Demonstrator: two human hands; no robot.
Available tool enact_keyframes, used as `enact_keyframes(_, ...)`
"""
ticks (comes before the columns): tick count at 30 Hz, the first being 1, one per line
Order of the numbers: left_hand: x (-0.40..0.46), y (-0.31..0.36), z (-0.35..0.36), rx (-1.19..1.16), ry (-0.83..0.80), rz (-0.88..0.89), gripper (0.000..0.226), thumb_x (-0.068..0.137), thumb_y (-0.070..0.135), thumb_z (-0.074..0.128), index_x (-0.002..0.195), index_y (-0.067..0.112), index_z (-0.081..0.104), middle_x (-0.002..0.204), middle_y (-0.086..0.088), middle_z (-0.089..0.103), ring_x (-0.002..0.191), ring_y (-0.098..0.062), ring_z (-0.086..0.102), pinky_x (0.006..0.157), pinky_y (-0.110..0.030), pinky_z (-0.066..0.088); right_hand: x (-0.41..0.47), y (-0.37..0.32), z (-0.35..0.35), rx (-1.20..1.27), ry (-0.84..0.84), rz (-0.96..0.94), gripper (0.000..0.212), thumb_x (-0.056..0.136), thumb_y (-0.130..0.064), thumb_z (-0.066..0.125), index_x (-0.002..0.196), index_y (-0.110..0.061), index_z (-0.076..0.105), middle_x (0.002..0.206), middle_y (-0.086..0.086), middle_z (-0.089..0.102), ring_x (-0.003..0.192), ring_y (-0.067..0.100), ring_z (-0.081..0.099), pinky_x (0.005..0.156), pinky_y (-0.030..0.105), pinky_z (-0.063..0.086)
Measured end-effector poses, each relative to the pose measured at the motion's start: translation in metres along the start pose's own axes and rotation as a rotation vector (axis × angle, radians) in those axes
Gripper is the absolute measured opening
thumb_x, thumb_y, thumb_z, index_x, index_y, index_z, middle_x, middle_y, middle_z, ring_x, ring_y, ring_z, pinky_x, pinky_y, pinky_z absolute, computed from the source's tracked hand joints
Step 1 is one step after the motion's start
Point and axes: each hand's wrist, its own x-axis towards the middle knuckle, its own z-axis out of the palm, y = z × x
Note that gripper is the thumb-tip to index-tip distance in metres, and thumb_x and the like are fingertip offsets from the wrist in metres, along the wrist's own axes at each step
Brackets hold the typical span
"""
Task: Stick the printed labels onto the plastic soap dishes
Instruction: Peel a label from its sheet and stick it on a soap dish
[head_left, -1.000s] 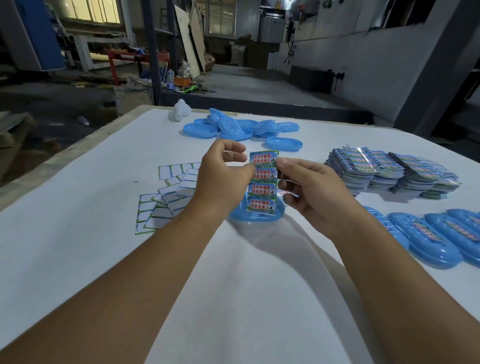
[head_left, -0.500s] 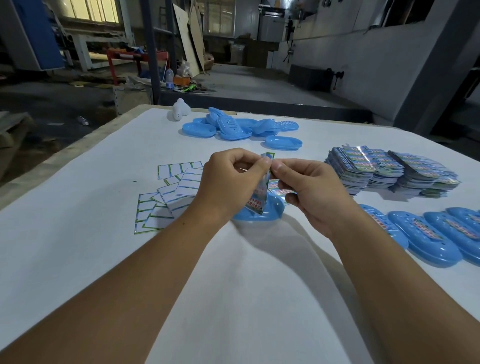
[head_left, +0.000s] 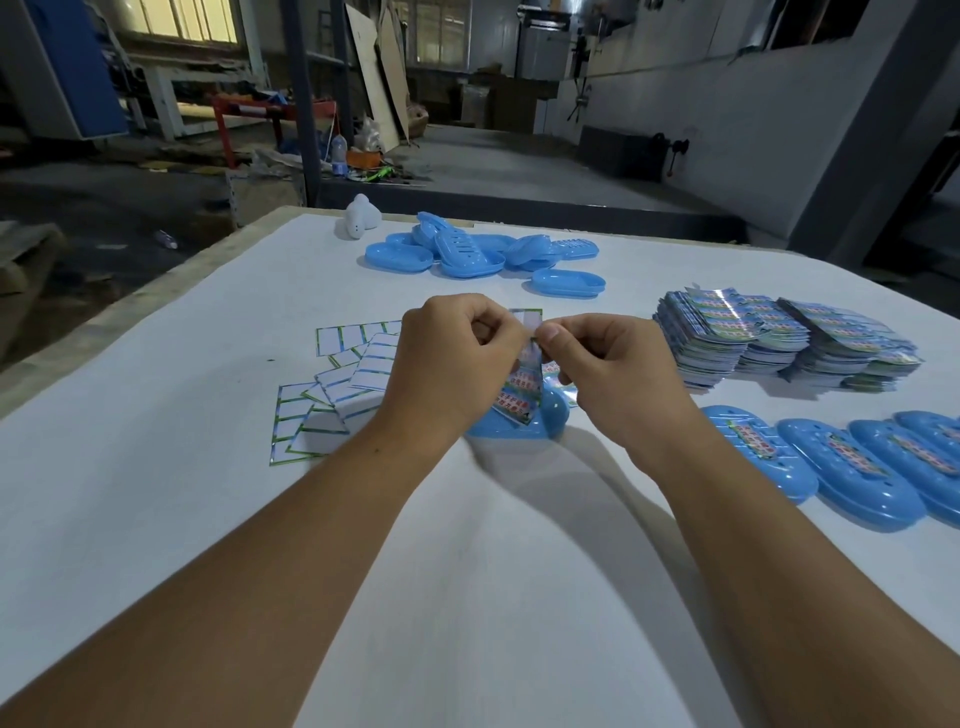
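Both hands meet over the middle of the white table (head_left: 156, 467). The left hand (head_left: 447, 364) has its fingers curled in, thumb and forefinger pinching the upper part of a label strip (head_left: 522, 384). The right hand (head_left: 618, 364) pinches the same strip at its top edge, thumb tip against the paper, the other fingers folded under. The strip hangs tilted, its printed side partly turned toward the camera, its lower end just above a blue soap dish (head_left: 540, 421) that lies on the table directly beneath the hands; whether the strip touches the dish cannot be told.

At 9 o'clock from the hands, a loose scatter of spent backing sheets (head_left: 332, 395), white with green borders, overlapping one another. At 12 o'clock, near the far edge, a heap of unlabelled blue dishes (head_left: 467, 252), with one single dish (head_left: 569, 283) lying just apart on its near side. A small white object (head_left: 360, 218) stands just left of that heap.

At 3 o'clock, stacks of printed label sheets (head_left: 779, 343), several piles side by side. At 4 o'clock, a row of labelled dishes (head_left: 852, 467), each touching or nearly touching the next, each with a label along its top.
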Motion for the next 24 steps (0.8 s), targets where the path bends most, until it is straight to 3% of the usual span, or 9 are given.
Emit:
enact_keyframes(4, 0.003, -0.005, 0.000, 0.052, 0.000, 0.003, 0.020, 0.096, 0.024, 0.060, 0.084, 0.012, 0.070, 0.077, 0.001, 0.074, 0.069, -0.013, 0.071, 0.066, -0.034, 0.061, 0.003, 0.003, -0.003, -0.045, 0.067, 0.067, 0.027, 0.099, -0.026, 0.061, 0.074, -0.026, 0.072, 0.056, -0.017, 0.064, 0.048, -0.002, 0.051, 0.047, 0.014, 0.040)
enact_keyframes(7, 0.006, -0.010, -0.001, 0.099, 0.009, 0.015, 0.022, 0.098, 0.024, 0.056, 0.086, 0.010, 0.068, 0.079, -0.003, 0.073, 0.070, -0.016, 0.070, 0.068, -0.039, 0.059, 0.008, 0.007, -0.006, -0.069, 0.136, 0.153, 0.026, 0.100, -0.025, 0.057, 0.078, -0.020, 0.070, 0.070, -0.007, 0.070, 0.060, 0.001, 0.061, 0.055, 0.032, 0.052)
enact_keyframes(9, 0.007, -0.012, -0.002, 0.122, 0.017, 0.018, 0.022, 0.099, 0.022, 0.055, 0.086, 0.008, 0.067, 0.078, -0.004, 0.072, 0.070, -0.020, 0.069, 0.071, -0.043, 0.058, 0.011, 0.010, -0.008, -0.122, 0.177, 0.171, 0.024, 0.100, -0.027, 0.054, 0.082, -0.020, 0.067, 0.080, 0.000, 0.070, 0.072, 0.012, 0.063, 0.067, 0.042, 0.055)
enact_keyframes(13, 0.009, -0.014, -0.003, 0.176, 0.028, 0.022, 0.024, 0.101, 0.023, 0.052, 0.090, 0.007, 0.067, 0.081, -0.006, 0.072, 0.072, -0.021, 0.068, 0.073, -0.044, 0.056, 0.015, 0.018, -0.014, -0.248, 0.229, 0.131, 0.020, 0.102, -0.029, 0.053, 0.095, -0.019, 0.069, 0.088, -0.003, 0.071, 0.078, 0.013, 0.063, 0.067, 0.029, 0.050)
enact_keyframes(18, 0.008, -0.014, -0.003, 0.240, 0.034, 0.060, 0.024, 0.102, 0.022, 0.051, 0.091, 0.008, 0.066, 0.081, -0.006, 0.072, 0.075, -0.021, 0.065, 0.072, -0.040, 0.054, 0.018, 0.023, -0.024, -0.390, 0.279, 0.131, 0.025, 0.103, -0.026, 0.052, 0.100, -0.013, 0.072, 0.084, -0.001, 0.068, 0.075, 0.015, 0.060, 0.069, 0.027, 0.041)
enact_keyframes(21, 0.009, -0.014, -0.003, 0.259, 0.041, 0.102, 0.024, 0.102, 0.023, 0.052, 0.096, 0.007, 0.068, 0.082, -0.007, 0.072, 0.076, -0.021, 0.065, 0.071, -0.040, 0.055, 0.017, 0.027, -0.032, -0.494, 0.270, 0.147, 0.026, 0.102, -0.025, 0.053, 0.089, -0.013, 0.072, 0.083, 0.003, 0.072, 0.074, 0.021, 0.062, 0.065, 0.029, 0.041)
enact_keyframes(24, 0.008, -0.015, -0.003, 0.271, 0.051, 0.170, 0.023, 0.101, 0.023, 0.056, 0.097, 0.006, 0.070, 0.079, -0.006, 0.070, 0.072, -0.023, 0.063, 0.070, -0.044, 0.054, 0.015, 0.028, -0.035, -0.615, 0.234, 0.190, 0.023, 0.099, -0.030, 0.056, 0.097, -0.017, 0.075, 0.091, 0.002, 0.074, 0.080, 0.022, 0.063, 0.067, 0.031, 0.044)
